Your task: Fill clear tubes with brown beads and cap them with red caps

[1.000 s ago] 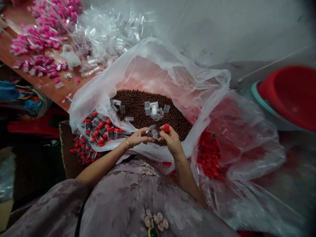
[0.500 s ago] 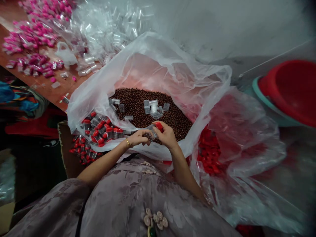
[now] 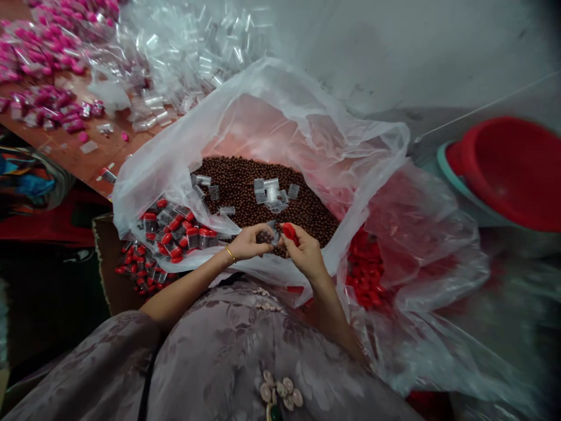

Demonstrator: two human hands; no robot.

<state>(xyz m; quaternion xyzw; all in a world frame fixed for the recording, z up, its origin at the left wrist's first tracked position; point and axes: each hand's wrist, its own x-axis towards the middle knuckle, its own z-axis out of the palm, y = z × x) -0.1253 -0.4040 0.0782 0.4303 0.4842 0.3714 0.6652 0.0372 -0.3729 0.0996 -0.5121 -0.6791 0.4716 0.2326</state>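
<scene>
My left hand (image 3: 250,242), with a gold bracelet at the wrist, holds a clear plastic container (image 3: 267,235) above the near edge of a big white plastic bag (image 3: 272,82). Close beside it on the right, my right hand (image 3: 305,251) pinches a red cap (image 3: 290,233) between thumb and fingers. Inside the bag lies a heap of small brown beads (image 3: 245,202). Several clear containers (image 3: 272,192) rest on the beads. At the bag's left side are many red-capped containers (image 3: 175,231).
Pink-capped containers (image 3: 56,105) and a pile of clear ones (image 3: 193,47) cover the orange table (image 3: 105,149) at upper left. Red caps (image 3: 364,269) lie in a plastic bag on the right. A red basin (image 3: 512,172) stands beyond them. A cardboard box (image 3: 107,263) is at left.
My right hand has moved slightly right and down with the red cap, and the gap between it and my left hand is wider. The whole view has shifted a little.
</scene>
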